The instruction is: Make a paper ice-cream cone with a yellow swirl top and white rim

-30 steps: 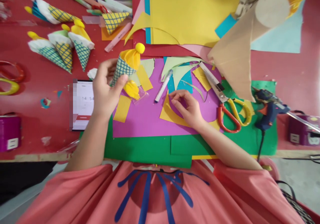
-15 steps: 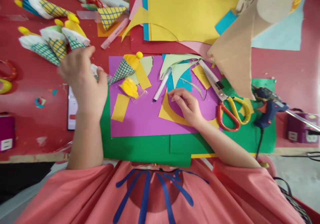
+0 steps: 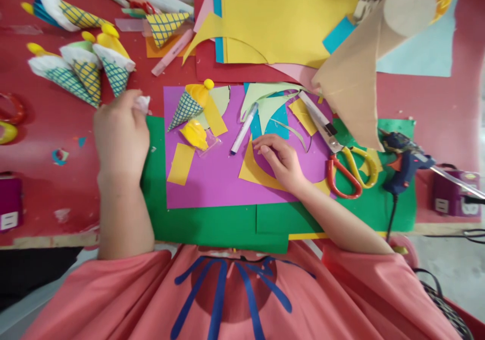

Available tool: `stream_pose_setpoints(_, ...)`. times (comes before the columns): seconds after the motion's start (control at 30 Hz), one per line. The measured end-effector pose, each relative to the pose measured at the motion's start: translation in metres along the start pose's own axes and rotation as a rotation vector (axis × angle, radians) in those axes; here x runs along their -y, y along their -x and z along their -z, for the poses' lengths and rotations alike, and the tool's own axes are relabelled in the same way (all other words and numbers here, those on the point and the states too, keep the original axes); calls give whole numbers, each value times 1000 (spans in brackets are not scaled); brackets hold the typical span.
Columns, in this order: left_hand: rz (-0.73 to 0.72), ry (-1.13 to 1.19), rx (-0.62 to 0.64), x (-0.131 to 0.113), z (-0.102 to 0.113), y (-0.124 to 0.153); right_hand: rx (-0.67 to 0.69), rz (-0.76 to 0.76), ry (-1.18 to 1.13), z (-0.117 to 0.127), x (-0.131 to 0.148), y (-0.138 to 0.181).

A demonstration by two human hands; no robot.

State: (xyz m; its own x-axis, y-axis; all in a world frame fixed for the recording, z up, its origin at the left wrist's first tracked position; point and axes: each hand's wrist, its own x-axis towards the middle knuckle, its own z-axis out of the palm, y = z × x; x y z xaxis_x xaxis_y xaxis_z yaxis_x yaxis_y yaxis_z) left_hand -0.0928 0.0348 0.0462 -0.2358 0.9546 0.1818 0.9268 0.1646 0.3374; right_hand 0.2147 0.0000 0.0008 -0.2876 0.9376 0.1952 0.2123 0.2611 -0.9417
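Observation:
My left hand [image 3: 120,135] is closed over a small white wad [image 3: 142,102] at the left edge of the green sheet [image 3: 212,224]. A paper ice-cream cone [image 3: 189,102] with a yellow top lies on the purple sheet [image 3: 223,178], just right of that hand. Below the cone sits a yellow lump [image 3: 195,134] on clear plastic. My right hand [image 3: 282,160] rests with curled fingers on a yellow cut-out [image 3: 253,171] on the purple sheet; whether it pinches anything is unclear. A white marker [image 3: 242,129] lies just left of it.
Several finished paper cones [image 3: 81,69] lie at the upper left. Red-and-yellow scissors [image 3: 350,171], a box cutter [image 3: 318,120] and a blue glue gun [image 3: 403,163] lie to the right. Large yellow paper [image 3: 288,16] and a brown paper roll [image 3: 364,62] fill the back.
My left hand set the yellow-topped cone down on the purple sheet, swung left, then closed on the white wad, covering the phone that showed before. My right hand barely moved.

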Motion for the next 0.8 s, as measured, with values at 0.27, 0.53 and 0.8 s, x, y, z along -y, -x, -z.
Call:
stream_pose_setpoints(0.27, -67, 1075, 230, -53, -19, 39, -13, 54, 61, -2, -2, 7)
stream_pose_setpoints(0.53, 251, 1485, 698, -86, -70, 66, 49, 80, 60, 5, -9, 0)
stream_pose_setpoints(0.8, 191, 1391, 612, -71, -72, 64, 120, 39, 94, 13, -6, -4)
